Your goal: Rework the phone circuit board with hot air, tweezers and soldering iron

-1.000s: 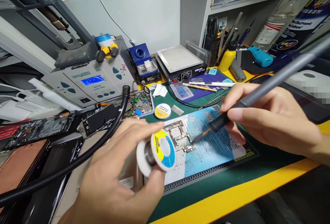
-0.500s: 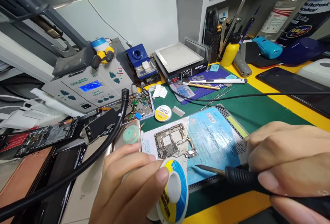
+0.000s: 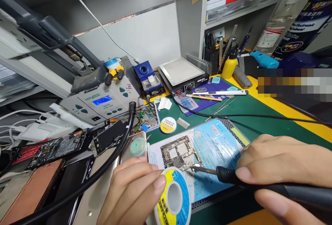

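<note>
Soldering iron (image 3: 227,175) gripped in right-hand fingers (image 3: 269,162), tip at lower edge of phone logic board (image 3: 177,152), solder spool (image 3: 173,200) held in left-hand fingers (image 3: 135,187)

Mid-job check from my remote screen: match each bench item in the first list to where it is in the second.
Items:
1. Solder spool
2. Soldering iron
3. Circuit board
4. Yellow bottle

Places:
A. Lying on the blue-and-white sheet
B. Gripped in the right hand
C. Standing beside the mesh pen holder
D. Held in the left hand

Pairs: 1-D, 2-B, 3-A, 4-C
</note>
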Demonstrator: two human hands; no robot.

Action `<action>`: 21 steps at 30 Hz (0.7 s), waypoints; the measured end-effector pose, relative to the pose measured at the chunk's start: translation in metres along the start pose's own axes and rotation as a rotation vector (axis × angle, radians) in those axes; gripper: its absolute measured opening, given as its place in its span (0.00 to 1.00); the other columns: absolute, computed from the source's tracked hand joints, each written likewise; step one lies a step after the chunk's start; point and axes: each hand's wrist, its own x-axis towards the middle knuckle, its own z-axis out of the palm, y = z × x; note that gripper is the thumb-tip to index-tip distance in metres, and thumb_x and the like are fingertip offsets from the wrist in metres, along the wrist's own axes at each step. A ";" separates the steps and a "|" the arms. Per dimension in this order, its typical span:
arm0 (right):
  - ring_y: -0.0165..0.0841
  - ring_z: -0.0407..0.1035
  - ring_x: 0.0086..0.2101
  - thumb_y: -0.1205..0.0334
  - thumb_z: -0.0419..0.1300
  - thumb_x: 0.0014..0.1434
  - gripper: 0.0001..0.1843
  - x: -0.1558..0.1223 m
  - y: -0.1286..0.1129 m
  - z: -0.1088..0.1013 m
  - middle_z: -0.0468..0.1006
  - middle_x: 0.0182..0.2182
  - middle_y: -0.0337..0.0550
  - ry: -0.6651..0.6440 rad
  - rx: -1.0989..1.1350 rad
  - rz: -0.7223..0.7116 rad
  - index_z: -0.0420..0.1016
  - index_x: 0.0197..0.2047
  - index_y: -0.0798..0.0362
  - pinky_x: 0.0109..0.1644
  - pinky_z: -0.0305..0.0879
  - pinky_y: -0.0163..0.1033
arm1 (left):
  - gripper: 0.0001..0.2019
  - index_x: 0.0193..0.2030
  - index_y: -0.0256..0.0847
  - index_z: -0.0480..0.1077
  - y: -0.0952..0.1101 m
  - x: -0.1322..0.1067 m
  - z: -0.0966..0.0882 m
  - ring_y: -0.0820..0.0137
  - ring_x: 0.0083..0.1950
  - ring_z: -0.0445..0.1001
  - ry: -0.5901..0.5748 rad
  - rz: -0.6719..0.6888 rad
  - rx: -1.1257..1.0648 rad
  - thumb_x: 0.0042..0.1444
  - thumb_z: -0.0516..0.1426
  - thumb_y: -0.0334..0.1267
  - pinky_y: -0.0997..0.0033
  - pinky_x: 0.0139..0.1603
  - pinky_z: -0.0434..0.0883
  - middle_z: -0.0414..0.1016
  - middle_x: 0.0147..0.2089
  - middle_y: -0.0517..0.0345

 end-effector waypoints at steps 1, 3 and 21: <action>0.37 0.85 0.26 0.70 0.63 0.57 0.19 0.000 -0.001 0.000 0.88 0.28 0.34 -0.027 0.006 0.004 0.80 0.47 0.38 0.32 0.85 0.39 | 0.22 0.57 0.39 0.74 0.002 0.002 0.000 0.66 0.54 0.79 0.021 0.000 -0.001 0.57 0.58 0.20 0.59 0.70 0.76 0.79 0.53 0.56; 0.36 0.85 0.27 0.73 0.61 0.56 0.21 -0.001 -0.002 0.001 0.88 0.29 0.35 -0.076 0.030 0.012 0.77 0.49 0.40 0.30 0.83 0.37 | 0.23 0.57 0.36 0.73 0.006 0.005 0.001 0.65 0.56 0.80 0.049 -0.009 0.000 0.54 0.61 0.20 0.62 0.69 0.77 0.80 0.52 0.56; 0.31 0.75 0.20 0.69 0.61 0.70 0.07 -0.016 -0.009 -0.003 0.78 0.25 0.32 -0.166 0.228 0.073 0.73 0.43 0.45 0.30 0.74 0.40 | 0.28 0.66 0.49 0.73 0.008 -0.004 0.000 0.61 0.59 0.80 -0.110 -0.162 -0.015 0.58 0.62 0.29 0.58 0.68 0.77 0.81 0.54 0.56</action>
